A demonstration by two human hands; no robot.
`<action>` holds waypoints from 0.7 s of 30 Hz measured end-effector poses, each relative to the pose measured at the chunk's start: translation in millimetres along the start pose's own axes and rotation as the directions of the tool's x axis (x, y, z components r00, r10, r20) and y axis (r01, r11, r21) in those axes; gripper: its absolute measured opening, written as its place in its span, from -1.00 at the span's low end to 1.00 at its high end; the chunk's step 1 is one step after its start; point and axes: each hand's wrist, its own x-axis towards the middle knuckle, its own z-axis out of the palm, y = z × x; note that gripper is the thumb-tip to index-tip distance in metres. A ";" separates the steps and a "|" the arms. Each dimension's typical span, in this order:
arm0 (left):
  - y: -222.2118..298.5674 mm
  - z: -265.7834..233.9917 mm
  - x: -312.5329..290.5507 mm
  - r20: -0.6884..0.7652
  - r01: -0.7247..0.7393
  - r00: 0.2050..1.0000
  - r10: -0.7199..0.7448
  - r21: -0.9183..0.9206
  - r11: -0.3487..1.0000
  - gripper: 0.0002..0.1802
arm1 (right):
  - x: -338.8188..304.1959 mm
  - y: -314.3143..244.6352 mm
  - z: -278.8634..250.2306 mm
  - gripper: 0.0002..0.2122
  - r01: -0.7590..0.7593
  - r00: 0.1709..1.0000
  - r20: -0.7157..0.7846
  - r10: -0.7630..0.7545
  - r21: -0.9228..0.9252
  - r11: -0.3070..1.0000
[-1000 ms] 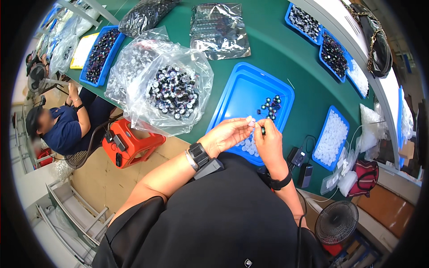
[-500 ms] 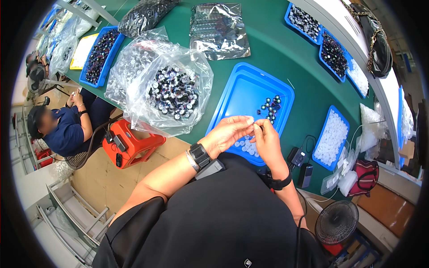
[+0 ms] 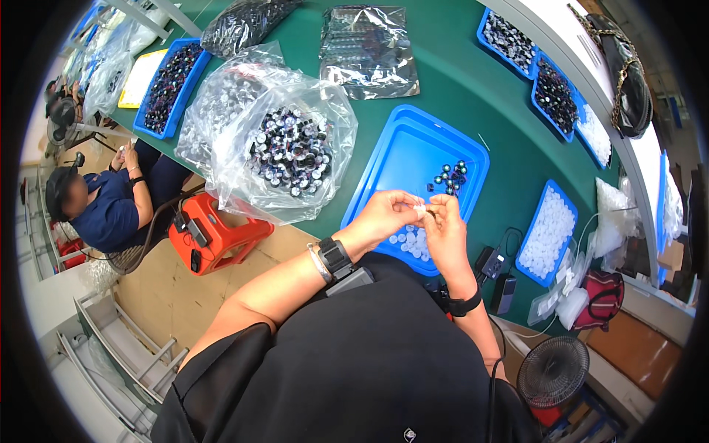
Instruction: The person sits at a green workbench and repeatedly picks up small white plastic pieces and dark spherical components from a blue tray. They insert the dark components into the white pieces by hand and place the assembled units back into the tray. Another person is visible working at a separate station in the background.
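Note:
Over the near part of a blue tray (image 3: 380, 173), both my hands meet with fingertips pinched. My left hand (image 3: 385, 219) holds a small white piece (image 3: 420, 210) between thumb and fingers. Close against it, my right hand (image 3: 447, 235) is closed too, with a dark bit showing at its fingertips; what that is cannot be made out. Behind my right hand, a cluster of dark shiny round pieces (image 3: 450, 177) lies in the tray. Several clear whitish discs (image 3: 410, 242) rest in the tray's near end, partly covered by my hands.
An open clear bag of dark-and-clear round pieces (image 3: 292, 153) stands left of the tray. A blue tray of white pieces (image 3: 546, 227) lies right, beside black small devices (image 3: 504, 293). Further left are a red stool (image 3: 214, 232) and a seated person (image 3: 103, 207).
My fingertips have shifted slightly, and the white piece now shows more plainly between them, with a dark bit beside it. The whole view has moved a little.

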 end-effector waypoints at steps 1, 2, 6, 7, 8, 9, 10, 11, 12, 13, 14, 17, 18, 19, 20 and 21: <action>0.6 0.1 -0.1 -0.004 0.006 1.000 -0.006 0.055 0.998 -0.74 | -0.1 -4.2 -0.4 -0.89 -0.008 1.000 -0.011 0.007 -0.023 1.000; 1.5 0.3 -0.4 -0.009 0.012 1.000 -0.011 0.111 0.994 -0.73 | 0.1 -0.3 -0.4 -0.89 0.026 1.000 0.018 -0.026 -0.045 0.999; -2.4 -2.0 1.7 -0.028 -0.093 0.994 0.105 0.268 0.959 -0.64 | 3.9 9.6 -3.1 -0.90 -0.022 0.994 0.107 0.014 0.078 0.997; -1.7 -2.3 1.6 -0.014 -0.108 0.993 0.117 0.297 0.949 -0.61 | 5.8 7.6 -1.8 -0.90 -0.085 0.989 0.131 0.064 0.160 0.983; -1.4 -1.1 1.9 0.000 -0.123 0.992 0.130 0.326 0.938 -0.57 | 6.5 4.4 -1.2 -0.89 -0.104 0.986 0.149 0.074 0.203 0.974; -0.9 0.2 1.9 0.013 -0.137 0.990 0.142 0.353 0.925 -0.54 | 8.1 4.4 -1.9 -0.90 -0.138 0.982 0.161 0.101 0.237 0.962; -0.7 1.4 0.3 0.036 -0.161 0.987 0.160 0.381 0.910 -0.51 | 9.4 6.0 -3.5 -0.90 -0.175 0.976 0.177 0.130 0.271 0.946; 0.3 3.6 0.1 0.052 -0.184 0.983 0.178 0.397 0.899 -0.49 | 11.6 7.2 -5.1 -0.90 -0.213 0.968 0.194 0.158 0.304 0.929; 2.8 4.2 -0.5 0.050 -0.170 0.985 0.165 0.434 0.885 -0.48 | 14.5 7.8 -6.4 -0.94 -0.223 0.968 0.182 0.175 0.298 0.928; 7.9 6.9 -4.0 0.044 -0.153 0.988 0.150 0.466 0.871 -0.48 | 15.5 8.0 -7.0 -0.95 -0.181 0.978 0.148 0.146 0.253 0.951; 8.2 6.3 -4.7 0.023 -0.133 0.990 0.137 0.455 0.881 -0.49 | 16.3 6.7 -7.4 -0.95 -0.138 0.987 0.115 0.116 0.206 0.969; 7.1 4.4 -4.6 -0.009 -0.063 0.998 0.069 0.309 0.949 -0.54 | 15.6 5.8 -7.1 -0.93 -0.057 0.998 0.012 0.055 0.194 0.979; 5.8 4.0 -5.2 0.001 -0.028 1.000 0.028 0.183 0.983 -0.57 | 14.3 6.0 -6.9 -0.92 -0.036 0.999 -0.023 0.042 0.211 0.977; 5.8 3.6 -5.3 0.018 0.008 1.000 -0.009 0.058 0.998 -0.59 | 14.0 5.7 -7.0 -0.92 -0.030 0.999 -0.037 0.038 0.203 0.979; 0.7 1.2 -4.6 0.071 0.040 0.997 -0.034 -0.091 0.995 -0.69 | 13.3 5.5 -7.0 -0.91 -0.023 0.998 -0.050 0.033 0.194 0.981; -1.5 -1.0 -5.4 0.082 0.089 0.994 -0.076 -0.167 0.982 -0.71 | 12.0 4.3 -6.2 -0.90 -0.016 0.998 -0.064 0.028 0.185 0.983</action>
